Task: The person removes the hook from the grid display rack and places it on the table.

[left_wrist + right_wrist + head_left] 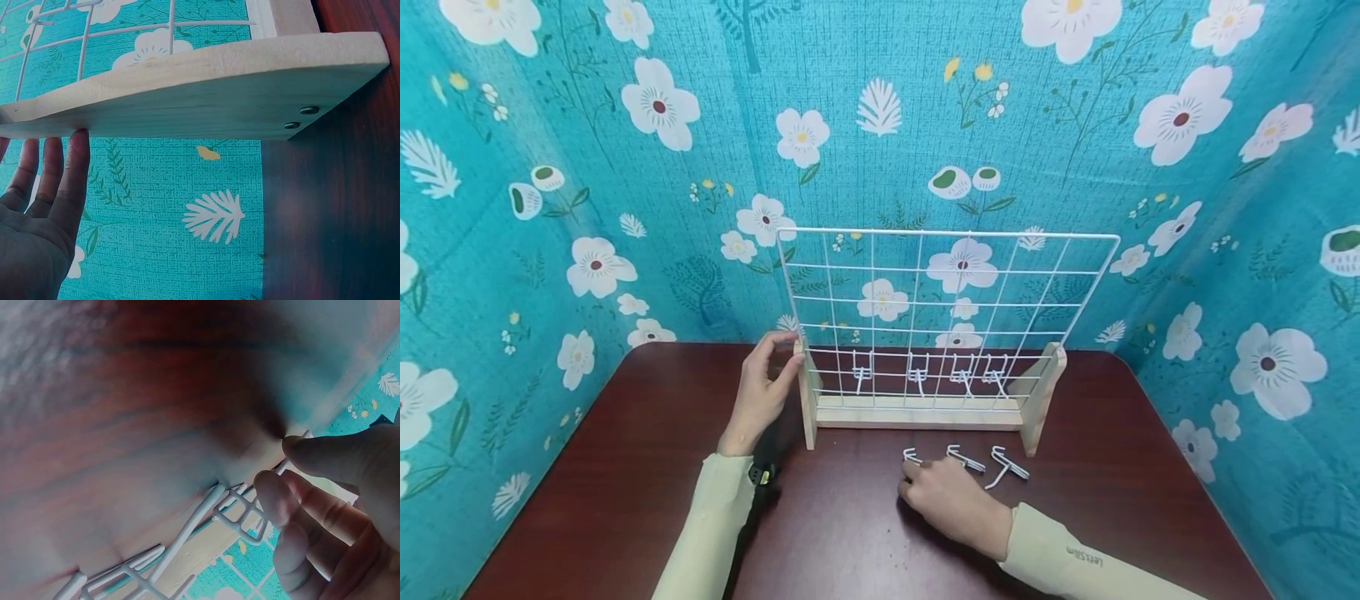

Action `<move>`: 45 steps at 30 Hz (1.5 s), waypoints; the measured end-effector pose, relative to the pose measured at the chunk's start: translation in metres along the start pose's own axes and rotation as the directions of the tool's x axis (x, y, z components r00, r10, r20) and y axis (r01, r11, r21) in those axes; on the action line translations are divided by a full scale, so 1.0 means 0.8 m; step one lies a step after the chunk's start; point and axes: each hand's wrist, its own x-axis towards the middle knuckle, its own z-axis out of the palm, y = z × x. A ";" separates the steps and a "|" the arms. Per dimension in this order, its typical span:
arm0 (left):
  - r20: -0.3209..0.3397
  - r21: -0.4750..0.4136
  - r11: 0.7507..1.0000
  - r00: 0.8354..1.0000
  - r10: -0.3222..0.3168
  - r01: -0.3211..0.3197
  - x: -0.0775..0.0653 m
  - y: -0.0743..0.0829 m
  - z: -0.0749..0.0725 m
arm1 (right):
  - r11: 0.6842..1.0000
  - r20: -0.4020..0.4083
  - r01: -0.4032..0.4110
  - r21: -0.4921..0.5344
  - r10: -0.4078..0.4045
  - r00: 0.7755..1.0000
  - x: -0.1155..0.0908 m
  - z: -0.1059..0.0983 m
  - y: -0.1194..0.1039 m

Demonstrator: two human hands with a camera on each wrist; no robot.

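A white wire grid rack (921, 300) stands in a wooden stand (917, 414). My left hand (758, 392) holds the upper edge of the stand's left side panel (187, 94); its fingertips touch the panel's outer face in the left wrist view, where the thumb is hidden. Several white wire hooks (917, 373) hang in a row low on the grid. In front of the stand, my right hand (955, 504) pinches a white wire hook (912, 455), mostly covered by the fingers. Two more loose hooks, a middle one (966, 458) and a right one (1009, 465), lie beside it.
The rack stands near the back of a dark red-brown table (625, 467). Blue floral cloth (700, 208) hangs behind the table and at both sides. The stand's right side panel (1043, 400) rises behind the loose hooks.
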 end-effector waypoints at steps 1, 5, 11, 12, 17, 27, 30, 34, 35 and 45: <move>-0.002 -0.006 1.000 1.000 0.000 0.000 0.000 0.000 0.000 | 1.000 -0.004 0.003 0.002 -0.003 1.000 0.000 0.001 0.000; -0.005 -0.016 1.000 1.000 0.000 0.000 0.000 0.001 0.000 | 1.000 -0.022 0.007 0.012 -0.007 1.000 0.000 0.003 -0.001; 0.005 0.002 1.000 1.000 -0.006 0.006 0.001 0.000 -0.001 | 1.000 -0.042 0.018 -0.002 -0.018 0.999 0.000 0.004 -0.001; 0.005 0.004 1.000 1.000 -0.006 0.006 0.001 0.000 -0.001 | 1.000 -0.043 0.020 -0.003 -0.020 0.999 0.000 0.004 -0.001; 0.006 0.005 1.000 1.000 -0.006 0.006 -0.001 0.000 -0.001 | 1.000 -0.041 0.026 -0.001 -0.026 0.999 0.000 0.002 -0.002; -0.010 -0.016 1.000 1.000 0.021 -0.021 -0.002 0.001 0.000 | 0.998 -0.149 0.008 0.064 0.001 0.989 -0.002 -0.006 0.000; -0.022 -0.015 0.999 0.999 0.027 -0.028 -0.001 0.001 0.002 | 0.996 -0.198 -0.016 0.092 0.034 0.980 -0.002 -0.009 0.004; -0.031 0.007 0.999 0.999 0.039 -0.039 -0.001 0.001 0.003 | 0.992 -0.252 -0.053 0.116 0.081 0.964 -0.004 -0.012 0.010; -0.029 0.012 0.999 0.999 0.041 -0.041 -0.001 0.001 0.003 | 0.990 -0.263 -0.063 0.126 0.094 0.960 -0.004 -0.013 0.013; -0.001 -0.030 0.999 1.000 0.018 -0.018 -0.002 0.002 0.000 | 0.960 -0.314 -0.124 0.252 0.203 0.927 -0.008 -0.029 0.036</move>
